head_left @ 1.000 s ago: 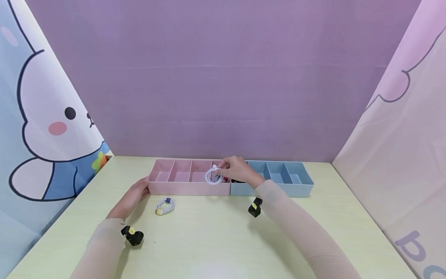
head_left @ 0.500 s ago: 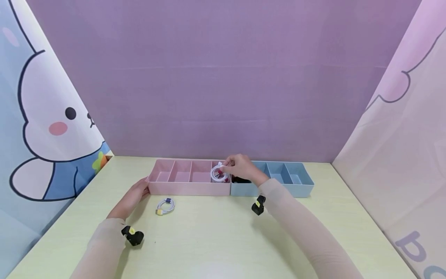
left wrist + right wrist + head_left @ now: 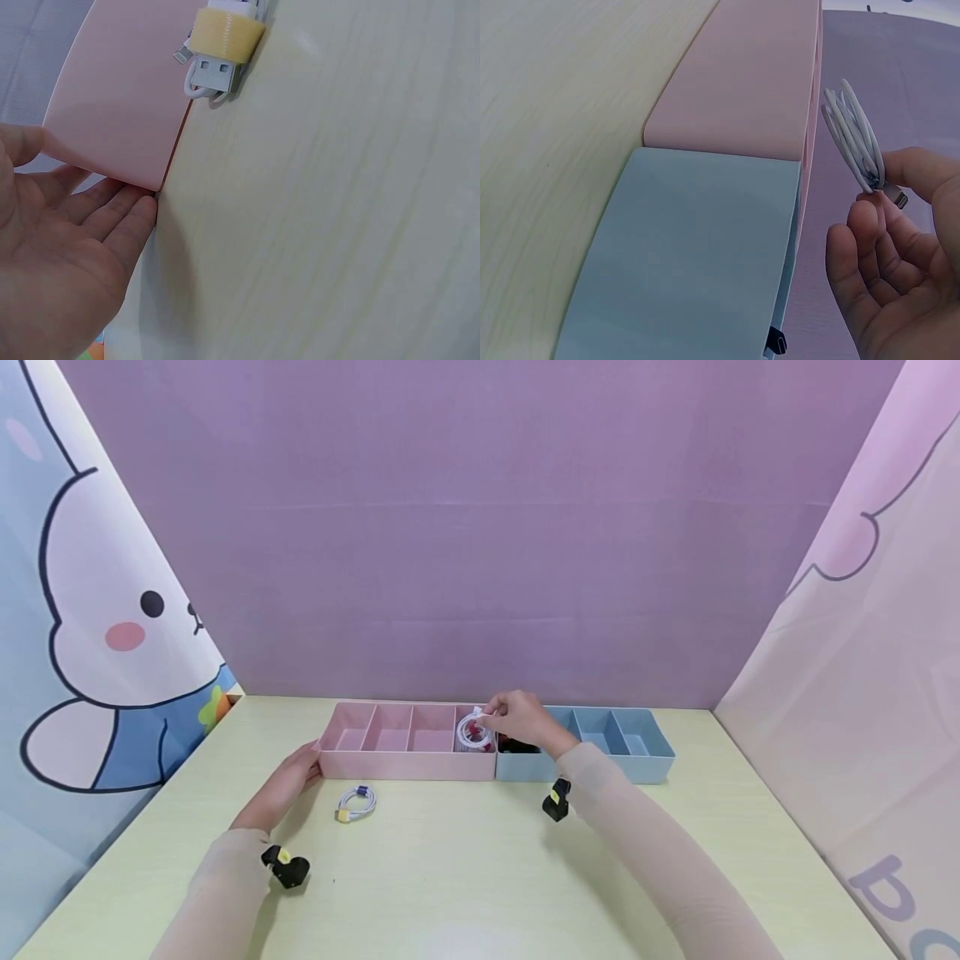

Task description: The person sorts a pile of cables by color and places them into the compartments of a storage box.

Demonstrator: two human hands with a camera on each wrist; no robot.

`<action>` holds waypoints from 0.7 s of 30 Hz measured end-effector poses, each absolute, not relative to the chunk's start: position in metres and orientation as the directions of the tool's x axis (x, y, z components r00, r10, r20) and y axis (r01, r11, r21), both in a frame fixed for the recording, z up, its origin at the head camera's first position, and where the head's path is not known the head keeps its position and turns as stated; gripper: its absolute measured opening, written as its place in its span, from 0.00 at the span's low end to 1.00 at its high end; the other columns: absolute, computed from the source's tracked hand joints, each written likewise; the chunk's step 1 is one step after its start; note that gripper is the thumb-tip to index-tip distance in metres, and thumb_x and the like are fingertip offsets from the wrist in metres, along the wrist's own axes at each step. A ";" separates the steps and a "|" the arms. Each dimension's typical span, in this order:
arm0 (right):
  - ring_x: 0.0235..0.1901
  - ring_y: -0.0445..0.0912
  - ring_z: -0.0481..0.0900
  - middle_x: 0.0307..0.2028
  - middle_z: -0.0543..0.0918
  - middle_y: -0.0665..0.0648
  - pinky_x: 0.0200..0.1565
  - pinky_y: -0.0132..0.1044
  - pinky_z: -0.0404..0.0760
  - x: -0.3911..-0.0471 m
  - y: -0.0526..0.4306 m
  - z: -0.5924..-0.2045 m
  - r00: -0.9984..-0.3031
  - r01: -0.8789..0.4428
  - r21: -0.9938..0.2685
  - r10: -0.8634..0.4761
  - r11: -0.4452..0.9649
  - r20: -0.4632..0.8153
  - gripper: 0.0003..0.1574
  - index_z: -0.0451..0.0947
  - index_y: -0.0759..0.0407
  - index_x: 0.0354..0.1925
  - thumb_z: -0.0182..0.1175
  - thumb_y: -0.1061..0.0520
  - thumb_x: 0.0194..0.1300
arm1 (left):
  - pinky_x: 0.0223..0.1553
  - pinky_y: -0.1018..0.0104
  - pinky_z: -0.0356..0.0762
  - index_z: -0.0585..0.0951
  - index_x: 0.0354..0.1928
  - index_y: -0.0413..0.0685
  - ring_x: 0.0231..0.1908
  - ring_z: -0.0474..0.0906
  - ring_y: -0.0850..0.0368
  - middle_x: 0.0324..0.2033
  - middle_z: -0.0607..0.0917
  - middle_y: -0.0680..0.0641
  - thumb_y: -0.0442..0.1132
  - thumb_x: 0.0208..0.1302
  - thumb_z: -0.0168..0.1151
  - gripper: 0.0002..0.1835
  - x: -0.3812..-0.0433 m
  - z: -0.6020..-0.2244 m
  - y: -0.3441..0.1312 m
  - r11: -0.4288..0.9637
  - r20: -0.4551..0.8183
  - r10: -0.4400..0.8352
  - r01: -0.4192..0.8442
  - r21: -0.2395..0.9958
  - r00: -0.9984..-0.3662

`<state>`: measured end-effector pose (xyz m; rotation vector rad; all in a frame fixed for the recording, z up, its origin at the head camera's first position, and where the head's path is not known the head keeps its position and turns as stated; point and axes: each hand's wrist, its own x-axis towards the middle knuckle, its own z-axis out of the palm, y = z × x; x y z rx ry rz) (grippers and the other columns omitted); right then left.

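My right hand (image 3: 522,721) pinches a coiled white cable (image 3: 472,732) between thumb and fingertips, above the rightmost compartment of the pink divided box (image 3: 408,766). In the right wrist view the coil stands edge-on, with a metal plug beside the fingers. Something red shows behind the coil in that compartment. At the box's left end my left hand (image 3: 285,787) rests with fairly straight fingers against the end wall, the thumb at its upper edge. A second coiled white cable (image 3: 364,802), with a yellow strap and a USB plug, lies on the table before the pink box.
A blue divided box (image 3: 600,768) stands end to end with the pink one. Dark items (image 3: 517,747) lie in its leftmost compartment, partly hidden by the right hand. A purple backdrop (image 3: 480,568) rises behind the table (image 3: 450,877), with printed cloth on both sides.
The right hand has shifted slightly right with the coiled cable, from over the pink box's front edge to over its rightmost compartment. The left hand and the cable on the table have stayed put.
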<state>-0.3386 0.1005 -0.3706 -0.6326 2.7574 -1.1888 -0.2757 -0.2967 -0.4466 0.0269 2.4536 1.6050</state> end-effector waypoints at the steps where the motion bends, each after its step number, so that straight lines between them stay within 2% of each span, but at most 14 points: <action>1: 0.26 0.58 0.79 0.27 0.80 0.54 0.27 0.35 0.75 -0.339 0.101 -0.371 -0.914 -0.341 -0.706 -0.394 0.621 0.095 0.11 0.83 0.56 0.40 0.67 0.50 0.67 | 0.74 0.45 0.51 0.39 0.79 0.37 0.75 0.46 0.35 0.77 0.45 0.32 0.58 0.81 0.26 0.39 -0.276 -0.447 -0.297 0.406 -0.162 0.132 -0.096 0.909 -0.978; 6: 0.21 0.44 0.71 0.28 0.79 0.53 0.29 0.37 0.75 -0.341 0.100 -0.374 -0.923 -0.335 -0.678 -0.374 0.654 0.095 0.11 0.83 0.55 0.39 0.66 0.49 0.68 | 0.74 0.45 0.50 0.39 0.79 0.37 0.75 0.46 0.35 0.77 0.45 0.32 0.59 0.81 0.26 0.39 -0.276 -0.446 -0.297 0.405 -0.167 0.133 -0.100 0.909 -0.977; 14: 0.24 0.43 0.72 0.32 0.82 0.51 0.31 0.35 0.77 -0.341 0.093 -0.378 -0.936 -0.310 -0.666 -0.341 0.679 0.088 0.11 0.84 0.57 0.39 0.67 0.50 0.67 | 0.74 0.44 0.50 0.38 0.79 0.38 0.75 0.46 0.35 0.77 0.45 0.32 0.59 0.81 0.27 0.40 -0.274 -0.444 -0.296 0.406 -0.175 0.131 -0.108 0.907 -0.976; 21: 0.21 0.43 0.72 0.31 0.83 0.52 0.32 0.36 0.78 -0.344 0.091 -0.380 -0.946 -0.279 -0.675 -0.316 0.683 0.071 0.11 0.84 0.57 0.39 0.67 0.50 0.67 | 0.74 0.44 0.51 0.38 0.78 0.36 0.75 0.46 0.35 0.77 0.45 0.31 0.58 0.81 0.27 0.39 -0.274 -0.445 -0.296 0.401 -0.162 0.139 -0.094 0.911 -0.977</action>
